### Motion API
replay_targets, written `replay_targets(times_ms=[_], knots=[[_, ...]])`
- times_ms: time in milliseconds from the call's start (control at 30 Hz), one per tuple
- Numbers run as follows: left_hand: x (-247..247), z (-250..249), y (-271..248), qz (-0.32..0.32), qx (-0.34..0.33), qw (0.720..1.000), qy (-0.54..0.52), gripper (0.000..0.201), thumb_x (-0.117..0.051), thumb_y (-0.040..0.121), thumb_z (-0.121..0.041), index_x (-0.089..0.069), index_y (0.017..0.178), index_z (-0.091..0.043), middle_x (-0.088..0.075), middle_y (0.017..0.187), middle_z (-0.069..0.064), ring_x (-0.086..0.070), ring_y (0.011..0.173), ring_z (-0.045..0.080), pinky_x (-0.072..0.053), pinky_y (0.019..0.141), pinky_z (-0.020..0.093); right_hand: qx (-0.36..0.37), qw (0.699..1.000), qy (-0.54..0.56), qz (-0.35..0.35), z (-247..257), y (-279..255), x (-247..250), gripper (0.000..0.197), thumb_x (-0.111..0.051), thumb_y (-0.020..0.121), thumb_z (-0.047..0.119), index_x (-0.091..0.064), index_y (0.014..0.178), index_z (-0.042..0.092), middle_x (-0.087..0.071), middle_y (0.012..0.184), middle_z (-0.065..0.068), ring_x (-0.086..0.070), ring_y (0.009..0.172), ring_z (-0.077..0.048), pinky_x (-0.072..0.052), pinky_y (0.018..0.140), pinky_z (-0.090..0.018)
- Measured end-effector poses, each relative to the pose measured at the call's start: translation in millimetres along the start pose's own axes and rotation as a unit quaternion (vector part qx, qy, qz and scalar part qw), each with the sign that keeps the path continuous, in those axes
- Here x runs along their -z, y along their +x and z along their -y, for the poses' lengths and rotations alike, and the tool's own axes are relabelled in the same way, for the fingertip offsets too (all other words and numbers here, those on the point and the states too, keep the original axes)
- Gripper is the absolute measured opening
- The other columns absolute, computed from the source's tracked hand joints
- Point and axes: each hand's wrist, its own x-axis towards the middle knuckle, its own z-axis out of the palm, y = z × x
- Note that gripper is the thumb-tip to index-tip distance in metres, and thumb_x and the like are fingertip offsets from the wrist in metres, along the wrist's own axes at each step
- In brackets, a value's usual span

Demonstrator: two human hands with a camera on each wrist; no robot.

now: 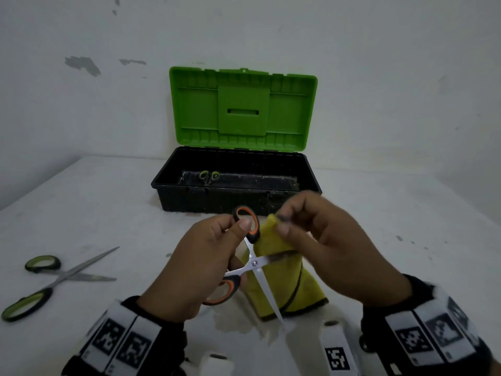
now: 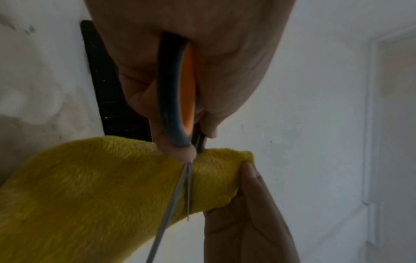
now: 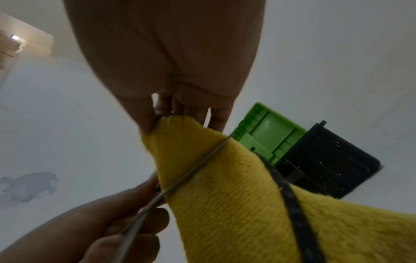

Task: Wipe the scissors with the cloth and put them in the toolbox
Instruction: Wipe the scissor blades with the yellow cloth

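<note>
1. The left hand (image 1: 200, 256) grips the orange-handled scissors (image 1: 253, 263) at lower centre of the head view, fingers curled through the lower handle loop and the thumb pressing the upper loop. The blades are spread apart, probably so each edge can be reached by itself.

2. The right hand (image 1: 320, 240), just right of centre, pinches the top of the yellow cloth (image 1: 284, 280) between thumb and fingertips. The cloth hangs down from that pinch, its lower edge reaching toward the white table (image 1: 406, 213).

3. One blade runs rightward into the cloth; the right wrist view shows a blade lying across the cloth's face just below the pinch. The other blade points down toward the bottom of the frame, in front of the cloth. Holding the cloth from above likely lets it drape over the blade for wiping.

4. The toolbox (image 1: 235, 183) sits at centre frame beyond the hands, well apart from them, its green lid (image 1: 242, 109) standing open. That leaves the black tray ready to receive tools; a small green-handled pair (image 1: 209, 176) already lies inside.

5. Another pair of green-handled scissors (image 1: 58, 278) lies open on the table at lower left, untouched.

6. Judged from this, wiping is under way and the orange pair is not yet in the box.
</note>
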Motion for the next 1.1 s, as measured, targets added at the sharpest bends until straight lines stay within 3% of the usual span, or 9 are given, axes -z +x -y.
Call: replay_targets(times_ms=[100, 200, 300, 400, 633, 800, 933, 1033, 1100], knots=[[6.1, 1.4, 1.1, -0.006, 0.000, 1.000, -0.008, 0.032, -0.053, 0.095, -0.045, -0.067, 0.082, -0.019, -0.057, 0.057, 0.018, -0.064, 0.051, 0.033, -0.047, 0.052, 0.033, 0.015, 0.996, -0.011, 0.084, 10.5, -10.4, 0.1, 0.011, -0.069, 0.087, 0.028, -0.068, 0.083, 0.018, -0.068, 0.079, 0.006, -0.063, 0.073, -0.013, -0.051, 0.068, -0.024], [8.3, 0.4, -0.9, 0.001, -0.012, 1.000, -0.012, 0.029, -0.053, 0.093, -0.044, -0.067, 0.079, -0.024, -0.060, 0.059, 0.023, -0.061, 0.044, 0.024, -0.044, 0.045, 0.023, 0.011, 0.999, -0.025, 0.031, 4.2, -14.0, -2.4, 0.006, -0.071, 0.088, 0.021, -0.069, 0.082, 0.022, -0.070, 0.077, 0.006, -0.067, 0.072, -0.016, -0.055, 0.068, -0.032], [6.6, 0.0, -3.1, 0.001, -0.035, 0.999, 0.015, 0.027, -0.053, 0.091, -0.046, -0.068, 0.081, -0.026, -0.061, 0.059, 0.016, -0.061, 0.048, 0.021, -0.045, 0.050, 0.025, -0.022, 0.997, -0.071, 0.002, -5.7, -15.8, -4.1, 0.019, -0.079, 0.081, 0.018, -0.065, 0.088, 0.029, -0.068, 0.083, 0.011, -0.066, 0.077, -0.012, -0.053, 0.069, -0.021], [6.0, -2.7, -4.6, 0.006, -0.055, 0.998, 0.028, 0.030, -0.052, 0.088, -0.047, -0.066, 0.083, -0.021, -0.060, 0.056, 0.013, -0.063, 0.050, 0.025, -0.047, 0.051, 0.027, -0.053, 0.985, -0.149, 0.064, -9.0, -17.3, -7.9, 0.025, -0.082, 0.075, 0.038, -0.066, 0.095, 0.038, -0.066, 0.094, 0.018, -0.061, 0.087, -0.003, -0.048, 0.071, -0.013], [-3.4, -11.1, -8.9, 0.030, -0.100, 0.992, 0.075, 0.037, -0.049, 0.088, -0.048, -0.064, 0.087, -0.014, -0.057, 0.064, 0.023, -0.057, 0.056, 0.039, -0.047, 0.051, 0.043, -0.046, 0.983, -0.109, 0.138, -11.5, -11.2, -15.9, 0.009, -0.074, 0.086, 0.029, -0.078, 0.092, 0.024, -0.070, 0.076, 0.012, -0.062, 0.065, -0.003, -0.044, 0.058, -0.013], [5.0, -9.1, -4.3, 0.040, -0.078, 0.995, 0.041, 0.026, -0.052, 0.096, -0.035, -0.064, 0.089, -0.012, -0.060, 0.053, 0.017, -0.061, 0.042, 0.019, -0.045, 0.045, 0.023, -0.052, 0.981, -0.070, 0.173, -11.3, -7.1, -3.4, 0.014, -0.068, 0.091, 0.032, -0.078, 0.099, 0.024, -0.076, 0.091, 0.006, -0.071, 0.080, -0.013, -0.056, 0.073, -0.039], [4.7, -8.7, -6.1, 0.038, -0.070, 0.997, 0.023, 0.030, -0.053, 0.092, -0.038, -0.064, 0.089, -0.009, -0.058, 0.055, 0.022, -0.062, 0.042, 0.024, -0.049, 0.044, 0.029, -0.062, 0.979, -0.073, 0.180, -12.0, -7.6, 3.1, 0.014, -0.068, 0.092, 0.031, -0.078, 0.096, 0.022, -0.076, 0.089, 0.006, -0.071, 0.080, -0.012, -0.056, 0.073, -0.038], [10.4, -9.9, -7.3, 0.025, -0.058, 0.998, -0.002, 0.035, -0.054, 0.086, -0.041, -0.064, 0.088, -0.008, -0.059, 0.052, 0.022, -0.059, 0.038, 0.022, -0.043, 0.040, 0.021, -0.085, 0.980, -0.067, 0.166, -15.2, -10.6, 15.3, 0.010, -0.068, 0.091, 0.029, -0.077, 0.088, 0.027, -0.075, 0.083, 0.012, -0.071, 0.077, -0.006, -0.055, 0.069, -0.024], [13.1, -9.8, -7.1, 0.021, -0.055, 0.998, -0.013, 0.037, -0.054, 0.084, -0.042, -0.064, 0.089, -0.007, -0.059, 0.053, 0.025, -0.057, 0.037, 0.020, -0.041, 0.039, 0.019, -0.097, 0.981, -0.057, 0.160, -16.1, -12.4, 21.7, 0.013, -0.068, 0.091, 0.028, -0.075, 0.082, 0.034, -0.075, 0.080, 0.010, -0.072, 0.076, -0.009, -0.058, 0.072, -0.030]])
